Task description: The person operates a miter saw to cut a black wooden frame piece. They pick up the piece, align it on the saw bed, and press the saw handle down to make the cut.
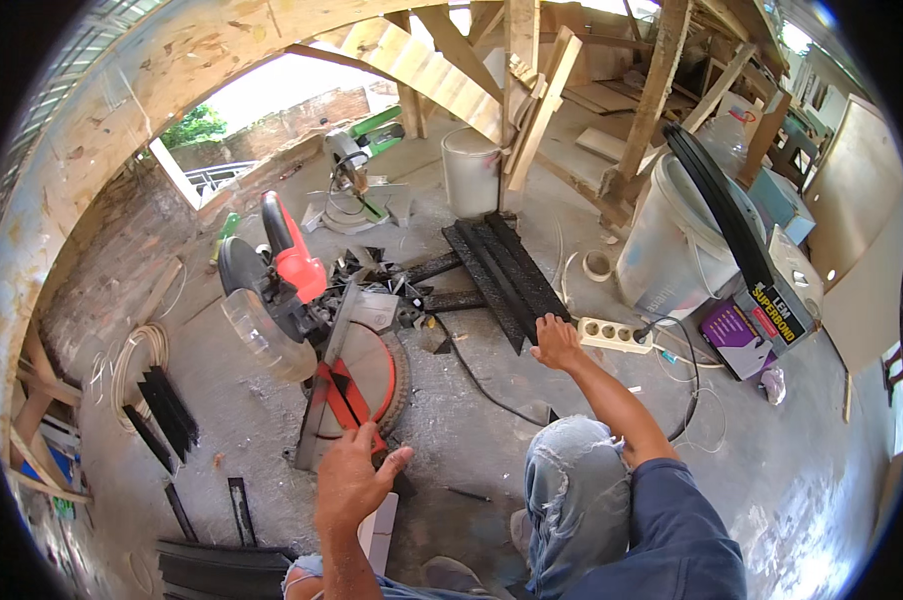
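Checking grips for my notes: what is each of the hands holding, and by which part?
Left hand grips the miter saw base's red front handle. Right hand rests on the near ends of the black strips, grip unclear.

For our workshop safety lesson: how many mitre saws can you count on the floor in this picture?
2. The red-handled mitre saw sits just ahead of the left hand, which rests on its front arm. The green mitre saw stands farther back by the wall opening. Clutter may hide others.

Left hand (351,475) forward and low, fingers curled, thumb out; right hand (556,342) at full reach, palm down.
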Available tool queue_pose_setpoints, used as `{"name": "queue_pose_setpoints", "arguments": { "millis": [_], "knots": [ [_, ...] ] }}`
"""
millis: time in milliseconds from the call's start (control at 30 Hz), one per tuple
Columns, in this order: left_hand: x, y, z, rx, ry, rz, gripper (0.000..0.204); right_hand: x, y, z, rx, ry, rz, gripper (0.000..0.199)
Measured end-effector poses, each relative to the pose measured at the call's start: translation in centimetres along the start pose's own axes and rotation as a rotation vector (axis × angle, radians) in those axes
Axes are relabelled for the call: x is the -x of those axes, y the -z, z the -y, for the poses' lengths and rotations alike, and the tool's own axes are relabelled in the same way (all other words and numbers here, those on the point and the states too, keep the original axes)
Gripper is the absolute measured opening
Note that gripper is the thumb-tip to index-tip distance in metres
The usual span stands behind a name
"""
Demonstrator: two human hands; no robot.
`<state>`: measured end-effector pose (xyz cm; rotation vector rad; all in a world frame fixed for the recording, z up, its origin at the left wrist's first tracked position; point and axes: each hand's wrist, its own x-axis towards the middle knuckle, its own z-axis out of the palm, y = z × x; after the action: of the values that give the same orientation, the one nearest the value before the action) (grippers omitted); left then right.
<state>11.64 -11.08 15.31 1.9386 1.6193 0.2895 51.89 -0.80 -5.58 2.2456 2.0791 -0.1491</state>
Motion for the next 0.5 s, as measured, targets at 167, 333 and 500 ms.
{"name": "queue_pose_setpoints", "arguments": {
  "millis": [167,333,500],
  "knots": [
    [0.0,0.2,0.1,-0.016,-0.039,0.14,0.08,-0.8,0.2,0.8,0.103,-0.009,-0.032,0.052],
    [0.1,0.6,0.9,0.021,-0.065,0.05,0.08,-1.4,0.6,2.2,-0.08,-0.055,-0.192,0.035],
    [0.0,0.3,1.2,0.103,-0.148,-0.101,0.072,-3.6,2.9,0.2,-0.273,-0.092,-0.81,0.03]
  ]
}}
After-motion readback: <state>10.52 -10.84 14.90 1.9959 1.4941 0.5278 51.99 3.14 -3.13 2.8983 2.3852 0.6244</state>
